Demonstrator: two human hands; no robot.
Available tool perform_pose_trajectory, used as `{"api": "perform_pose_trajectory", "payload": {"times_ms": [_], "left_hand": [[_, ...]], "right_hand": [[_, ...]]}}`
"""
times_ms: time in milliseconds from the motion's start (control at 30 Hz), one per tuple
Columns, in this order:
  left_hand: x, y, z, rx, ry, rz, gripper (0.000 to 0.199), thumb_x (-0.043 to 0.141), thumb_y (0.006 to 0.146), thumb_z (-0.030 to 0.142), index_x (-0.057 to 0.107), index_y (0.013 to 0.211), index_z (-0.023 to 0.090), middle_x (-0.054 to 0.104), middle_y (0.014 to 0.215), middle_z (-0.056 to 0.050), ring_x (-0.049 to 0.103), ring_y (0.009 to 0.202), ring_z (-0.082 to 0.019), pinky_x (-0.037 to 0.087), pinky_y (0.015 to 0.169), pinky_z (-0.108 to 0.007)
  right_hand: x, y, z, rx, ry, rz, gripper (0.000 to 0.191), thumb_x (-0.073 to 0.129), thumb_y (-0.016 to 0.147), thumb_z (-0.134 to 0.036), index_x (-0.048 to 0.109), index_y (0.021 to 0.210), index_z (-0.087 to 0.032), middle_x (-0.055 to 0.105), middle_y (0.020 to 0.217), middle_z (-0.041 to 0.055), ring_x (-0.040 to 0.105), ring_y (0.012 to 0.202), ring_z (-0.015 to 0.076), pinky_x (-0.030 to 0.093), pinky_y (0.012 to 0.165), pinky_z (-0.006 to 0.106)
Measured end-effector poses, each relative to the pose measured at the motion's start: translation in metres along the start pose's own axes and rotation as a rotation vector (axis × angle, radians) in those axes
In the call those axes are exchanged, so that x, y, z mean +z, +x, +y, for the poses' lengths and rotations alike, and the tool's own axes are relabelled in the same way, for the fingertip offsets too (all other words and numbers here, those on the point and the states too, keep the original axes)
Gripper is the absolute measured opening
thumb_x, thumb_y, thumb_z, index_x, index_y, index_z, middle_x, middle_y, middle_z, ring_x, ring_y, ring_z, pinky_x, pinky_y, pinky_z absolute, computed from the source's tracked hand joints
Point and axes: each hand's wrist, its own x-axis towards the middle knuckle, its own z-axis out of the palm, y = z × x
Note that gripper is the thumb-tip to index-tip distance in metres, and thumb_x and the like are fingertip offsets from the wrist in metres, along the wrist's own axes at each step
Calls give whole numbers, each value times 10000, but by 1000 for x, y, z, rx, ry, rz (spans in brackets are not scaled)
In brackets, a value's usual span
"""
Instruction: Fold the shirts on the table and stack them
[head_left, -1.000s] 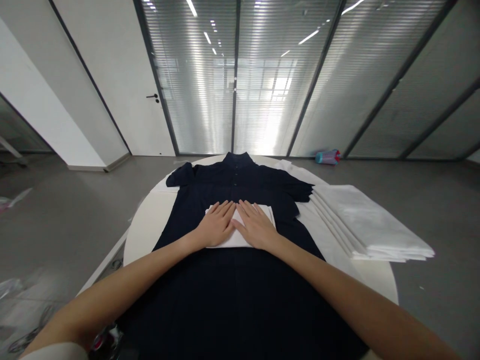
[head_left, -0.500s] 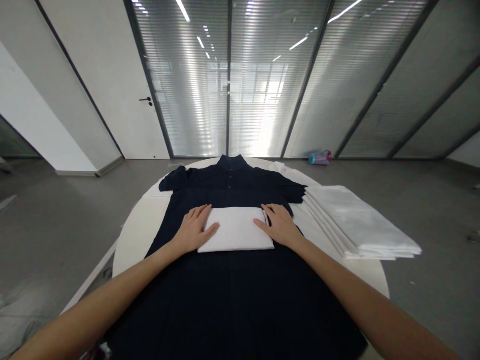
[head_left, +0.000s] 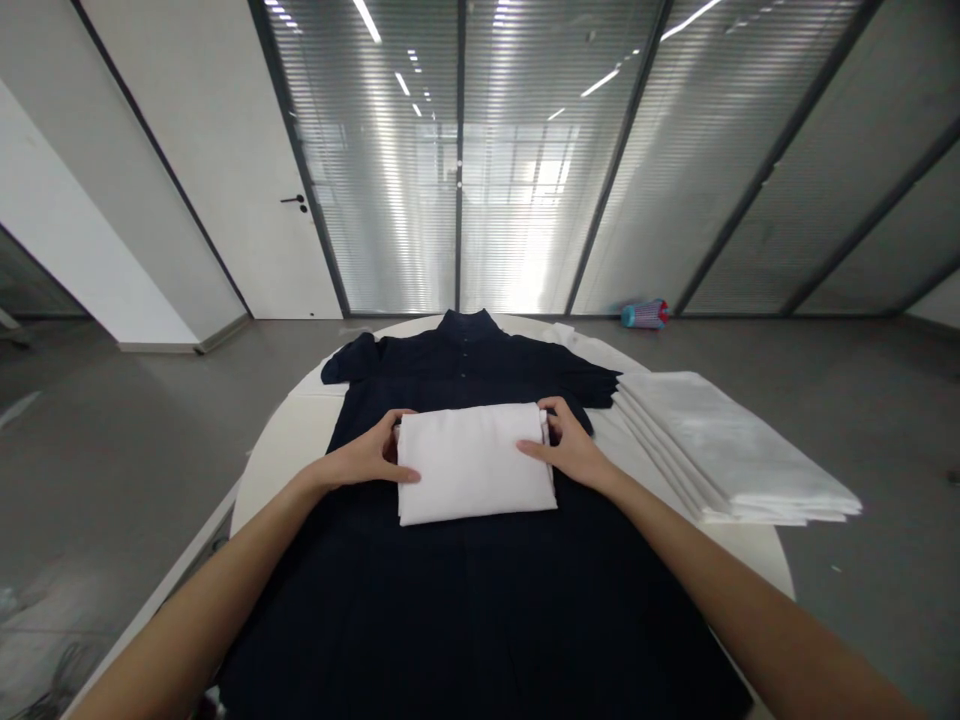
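A folded white cloth is held above the dark navy shirt, slightly tilted. My left hand grips its left edge, thumb on the front face and fingers behind. At the right edge my right hand pinches the cloth the same way, its thumb across the corner. The navy shirt lies spread out, its buttoned collar toward the far edge and short sleeves out to both sides.
A round white table carries the shirt. Folded white fabric is stacked at the right, overhanging the edge. A blue and red item lies on the floor by the glass partition.
The white cloth has been lifted off the shirt and looks larger. My hands have gone from lying flat on it to gripping its two sides.
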Motion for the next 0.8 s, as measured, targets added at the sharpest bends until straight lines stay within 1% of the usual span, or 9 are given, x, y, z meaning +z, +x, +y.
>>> {"api": "perform_pose_trajectory", "payload": {"times_ms": [67,167,267,367,500,567,700,733,800], "left_hand": [[-1,-4,2,-16,-58,-47,1206,889,642,271,100,1555,283,598,1227,-101,612,1154,-275,495,999,-468],[0,-9,7,-15,-55,-64,1348,876,667,232,-119,1574,305,637,1165,-82,650,1098,-263,492,1001,-484],[4,-12,11,-7,-120,-20,1334,863,688,213,-128,1573,328,661,1122,-63,674,1057,-254,513,972,-471],[7,-8,11,3,-237,103,1295,871,670,213,-39,1584,331,669,1153,-85,683,1055,-270,542,936,-446],[13,9,14,-24,-367,252,1088,857,693,260,202,1562,269,672,1178,-107,691,1039,-261,573,861,-365],[19,23,22,-81,-355,197,961,831,745,290,288,1535,240,682,1145,-109,699,995,-245,576,828,-358],[46,62,56,-98,-404,-36,1063,805,796,256,96,1587,311,682,1151,-108,709,948,-236,572,835,-418],[56,76,68,-78,-456,-42,1100,808,787,212,62,1592,283,684,1138,-113,708,951,-232,567,852,-416],[78,107,95,-4,-608,35,1059,801,749,108,135,1571,144,697,1031,-118,708,911,-214,561,869,-387]], "right_hand": [[0,0,-4,79,254,-86,788,822,674,-514,372,1270,-265,674,906,-4,678,805,217,553,737,387],[-1,-2,-10,146,428,-136,801,863,653,-425,426,1300,-246,705,1008,32,697,940,231,553,855,404],[-4,-5,-16,115,403,-205,588,823,715,-429,549,1184,-204,698,1128,78,658,1096,257,493,1002,453],[-8,-10,-24,28,271,-228,530,779,765,-429,543,1185,-207,672,1195,82,622,1153,259,476,1029,472],[-19,-18,-43,-37,180,-57,487,731,801,-433,530,1185,-211,666,1181,71,625,1121,250,505,993,452],[-31,-25,-55,-19,183,66,457,712,809,-417,544,1184,-217,672,1183,67,632,1110,255,514,981,456],[-71,-54,-77,83,285,228,433,745,760,-357,601,1143,-216,709,1151,67,659,1093,286,547,949,466],[-83,-63,-80,101,334,291,435,761,739,-339,615,1129,-215,723,1119,65,672,1076,290,560,933,460],[-106,-79,-83,104,433,465,434,783,701,-298,637,1100,-213,743,1058,61,695,1036,292,587,898,441]]}}
